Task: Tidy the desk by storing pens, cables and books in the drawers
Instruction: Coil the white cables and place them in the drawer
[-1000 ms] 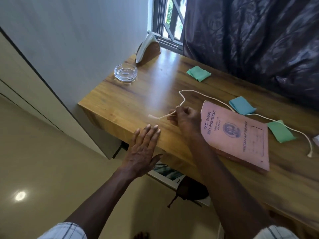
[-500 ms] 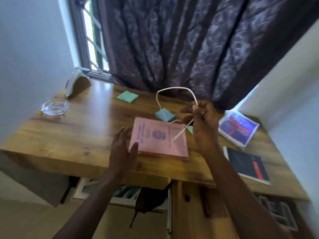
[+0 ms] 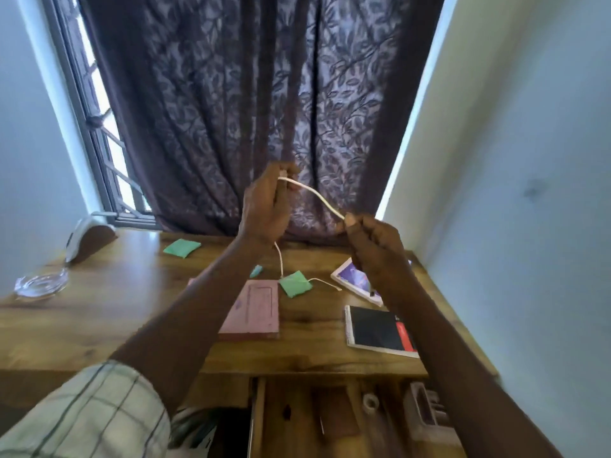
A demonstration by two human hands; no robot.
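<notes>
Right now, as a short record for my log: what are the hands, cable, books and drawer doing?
left grip: pinches white cable near one end, raised before curtain
right grip: pinches cable further along
cable tail: hangs to desk, passes green pad, end lies on desk
books on desk: pink book, black notebook, purple-covered book
drawer: looks open below desk edge; contents blurred

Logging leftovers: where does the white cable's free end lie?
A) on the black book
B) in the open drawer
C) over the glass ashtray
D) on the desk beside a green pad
D: the white cable ends on the desk beside the green pad.
</notes>
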